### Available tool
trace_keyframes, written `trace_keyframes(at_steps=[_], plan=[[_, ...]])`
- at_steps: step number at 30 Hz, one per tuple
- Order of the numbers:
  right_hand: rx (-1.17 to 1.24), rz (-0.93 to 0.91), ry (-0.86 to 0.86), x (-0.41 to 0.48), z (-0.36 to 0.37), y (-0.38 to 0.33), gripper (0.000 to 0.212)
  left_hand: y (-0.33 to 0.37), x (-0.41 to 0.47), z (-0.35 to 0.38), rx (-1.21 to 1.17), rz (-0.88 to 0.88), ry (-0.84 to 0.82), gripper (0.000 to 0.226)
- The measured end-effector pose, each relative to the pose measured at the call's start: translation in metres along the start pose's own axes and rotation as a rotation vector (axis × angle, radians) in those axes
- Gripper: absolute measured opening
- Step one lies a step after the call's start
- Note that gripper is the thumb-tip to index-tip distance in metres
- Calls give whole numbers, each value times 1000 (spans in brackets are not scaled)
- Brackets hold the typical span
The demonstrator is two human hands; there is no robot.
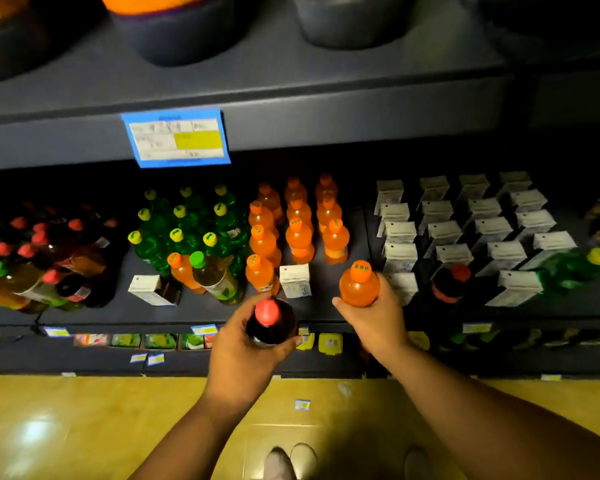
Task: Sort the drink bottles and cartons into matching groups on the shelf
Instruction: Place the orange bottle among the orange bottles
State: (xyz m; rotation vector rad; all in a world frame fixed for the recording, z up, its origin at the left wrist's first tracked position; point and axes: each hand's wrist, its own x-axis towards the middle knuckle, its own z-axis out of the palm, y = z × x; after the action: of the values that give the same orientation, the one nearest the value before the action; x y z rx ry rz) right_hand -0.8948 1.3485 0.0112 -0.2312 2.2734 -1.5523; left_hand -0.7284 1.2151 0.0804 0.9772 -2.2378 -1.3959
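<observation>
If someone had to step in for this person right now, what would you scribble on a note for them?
Left hand holds a dark bottle with a red cap; right hand holds an orange bottle.
Done: green, orange and carton blocks mostly formed.
Left: place both held bottles; move the stray carton among the orange bottles, the dark bottle and green bottle among the cartons, and the mixed front cluster.

In front of me runs a dark grey shelf board [326, 311] carrying upright green plastic bottles with yellow caps [181, 233], orange plastic bottles with orange caps [298, 230] and rows of white paper cartons [471, 226]. At its left end dark, red-capped bottles [49, 251] crowd together, some tilted. Near the front edge lies one white carton on its side [151, 289], while another carton stands upright [295, 280].
</observation>
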Motion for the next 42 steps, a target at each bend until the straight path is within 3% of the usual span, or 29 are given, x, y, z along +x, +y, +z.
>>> trace_keyframes(at_steps=[10, 21, 30, 33, 37, 42], plan=[[-62, 11, 54, 85, 66, 50, 52, -64, -9, -1, 84, -25, 10, 75], [-34, -15, 91, 97, 83, 73, 58, -96, -4, -6, 103, -56, 64, 81], [-45, 32, 0, 57, 55, 61, 97, -98, -13, -10, 72, -109, 67, 80], [17, 33, -15, 19, 24, 43, 87, -88, -19, -16, 40, -125, 70, 79], [184, 12, 11, -29, -21, -29, 55, -69, -29, -32, 37, -163, 52, 77], [223, -32, -48, -69, -49, -55, 64, -37, -36, -36, 61, -270, -13, 81]])
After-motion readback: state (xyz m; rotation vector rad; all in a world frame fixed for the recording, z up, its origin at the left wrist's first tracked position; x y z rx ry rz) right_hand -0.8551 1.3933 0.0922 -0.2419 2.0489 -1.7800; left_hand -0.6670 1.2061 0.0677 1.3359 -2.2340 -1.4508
